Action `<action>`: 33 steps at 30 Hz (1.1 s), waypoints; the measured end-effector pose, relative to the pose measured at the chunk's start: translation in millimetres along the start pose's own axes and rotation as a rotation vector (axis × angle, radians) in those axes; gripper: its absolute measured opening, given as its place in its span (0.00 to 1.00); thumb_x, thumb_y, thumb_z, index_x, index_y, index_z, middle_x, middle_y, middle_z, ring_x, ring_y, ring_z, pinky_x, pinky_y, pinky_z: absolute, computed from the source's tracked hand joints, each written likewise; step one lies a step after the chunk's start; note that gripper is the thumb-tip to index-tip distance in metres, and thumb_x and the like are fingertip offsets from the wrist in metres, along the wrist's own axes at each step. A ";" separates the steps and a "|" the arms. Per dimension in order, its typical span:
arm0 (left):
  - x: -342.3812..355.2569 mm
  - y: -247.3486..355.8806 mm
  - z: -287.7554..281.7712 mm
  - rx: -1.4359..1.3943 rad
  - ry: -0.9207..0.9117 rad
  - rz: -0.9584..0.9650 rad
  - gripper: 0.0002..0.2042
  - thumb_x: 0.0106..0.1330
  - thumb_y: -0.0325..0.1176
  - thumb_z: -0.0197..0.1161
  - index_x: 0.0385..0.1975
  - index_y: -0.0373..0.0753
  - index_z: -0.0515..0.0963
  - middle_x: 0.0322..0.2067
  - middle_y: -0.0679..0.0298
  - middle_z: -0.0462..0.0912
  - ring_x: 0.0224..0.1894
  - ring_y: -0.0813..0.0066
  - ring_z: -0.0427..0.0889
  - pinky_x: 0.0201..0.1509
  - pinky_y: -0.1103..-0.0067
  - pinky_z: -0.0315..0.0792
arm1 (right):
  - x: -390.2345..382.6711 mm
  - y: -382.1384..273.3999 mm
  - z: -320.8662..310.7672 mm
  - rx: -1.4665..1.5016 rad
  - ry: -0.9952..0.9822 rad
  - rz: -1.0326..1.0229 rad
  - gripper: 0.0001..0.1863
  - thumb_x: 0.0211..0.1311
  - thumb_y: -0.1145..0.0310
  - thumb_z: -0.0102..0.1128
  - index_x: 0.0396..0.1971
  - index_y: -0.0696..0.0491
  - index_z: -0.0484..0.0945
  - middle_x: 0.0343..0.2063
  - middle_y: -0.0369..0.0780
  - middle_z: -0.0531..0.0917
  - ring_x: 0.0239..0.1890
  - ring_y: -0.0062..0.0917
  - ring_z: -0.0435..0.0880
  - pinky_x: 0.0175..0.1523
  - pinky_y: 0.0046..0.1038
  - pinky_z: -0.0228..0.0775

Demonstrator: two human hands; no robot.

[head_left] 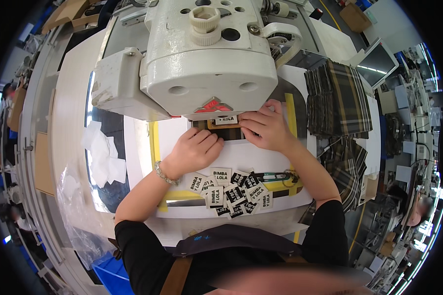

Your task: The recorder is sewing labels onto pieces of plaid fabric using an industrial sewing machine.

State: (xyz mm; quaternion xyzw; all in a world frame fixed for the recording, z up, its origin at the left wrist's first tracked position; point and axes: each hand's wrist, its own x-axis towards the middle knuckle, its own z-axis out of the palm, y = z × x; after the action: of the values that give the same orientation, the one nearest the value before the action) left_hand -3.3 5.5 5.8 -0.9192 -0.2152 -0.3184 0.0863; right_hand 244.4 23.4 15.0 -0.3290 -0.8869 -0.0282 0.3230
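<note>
Beneath the head of a white industrial sewing machine [209, 73] lies a piece of dark plaid fabric [230, 133]. On it sits a small yellowish-brown rectangular frame [224, 126] around a pale label [227, 119] with dark lettering. My left hand [194, 151], with a bracelet at the wrist, has its fingers curled down on the fabric's left side. At the fabric's right side, my right hand [267, 129] holds it, fingertips bent in by the end of the frame and label. The needle area is hidden behind the machine head.
Loose black and white labels [235, 194] lie before my hands, beside green-handled snips [273, 176]. Folded plaid fabric [338, 101] is stacked at right, with more plaid pieces [347, 169] below. Crumpled white paper [103, 155] and a clear plastic bag [81, 211] are at left. Yellow tape [290, 115] marks the table.
</note>
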 end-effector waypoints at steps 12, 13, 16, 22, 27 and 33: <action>-1.6 -0.4 1.7 -0.036 0.003 -0.004 0.06 0.50 0.27 0.63 0.28 0.40 0.78 0.24 0.71 0.74 0.27 0.77 0.73 0.29 0.80 0.65 | 5.2 -0.9 1.5 -0.032 -0.117 -0.042 0.09 0.45 0.68 0.67 0.31 0.45 0.82 0.42 0.30 0.80 0.41 0.19 0.79 0.51 0.34 0.62; -1.3 -0.3 1.8 -0.036 0.003 -0.004 0.06 0.50 0.27 0.63 0.28 0.40 0.78 0.24 0.71 0.74 0.27 0.77 0.73 0.29 0.80 0.65 | 5.2 -0.7 1.2 -0.032 -0.118 -0.042 0.09 0.45 0.68 0.67 0.31 0.45 0.82 0.42 0.30 0.80 0.41 0.19 0.79 0.51 0.34 0.62; -2.0 0.2 1.8 -0.040 0.011 -0.011 0.06 0.50 0.27 0.63 0.28 0.40 0.78 0.23 0.71 0.73 0.27 0.77 0.72 0.29 0.80 0.65 | 6.3 1.9 4.2 -0.058 -0.126 -0.045 0.11 0.47 0.69 0.65 0.34 0.44 0.81 0.43 0.30 0.80 0.41 0.20 0.79 0.52 0.33 0.63; 0.2 -0.6 1.5 -0.053 0.014 -0.006 0.06 0.50 0.27 0.63 0.28 0.40 0.78 0.23 0.71 0.73 0.27 0.78 0.72 0.28 0.80 0.64 | 8.2 9.5 22.7 0.061 -0.027 -0.042 0.10 0.51 0.70 0.59 0.36 0.47 0.79 0.39 0.31 0.80 0.38 0.21 0.80 0.52 0.30 0.66; -1.6 -0.8 0.9 -0.050 -0.001 -0.020 0.07 0.48 0.27 0.62 0.28 0.39 0.78 0.25 0.71 0.74 0.28 0.77 0.74 0.30 0.81 0.66 | 14.7 5.4 17.8 0.153 -0.069 -0.042 0.09 0.50 0.70 0.59 0.34 0.48 0.79 0.34 0.31 0.82 0.36 0.21 0.81 0.53 0.30 0.67; 0.1 -0.5 -0.2 -0.018 -0.010 -0.036 0.08 0.48 0.28 0.61 0.29 0.39 0.78 0.34 0.66 0.80 0.38 0.73 0.79 0.33 0.80 0.70 | 8.7 7.8 23.9 0.101 -0.044 -0.137 0.08 0.48 0.70 0.62 0.32 0.50 0.80 0.35 0.32 0.84 0.39 0.21 0.83 0.62 0.33 0.67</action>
State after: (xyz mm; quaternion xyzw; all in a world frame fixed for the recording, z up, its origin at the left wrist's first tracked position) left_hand -3.6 5.9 6.0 -0.9176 -0.2290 -0.3172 0.0710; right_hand 230.9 40.8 0.1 -0.2513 -0.9145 0.0016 0.3171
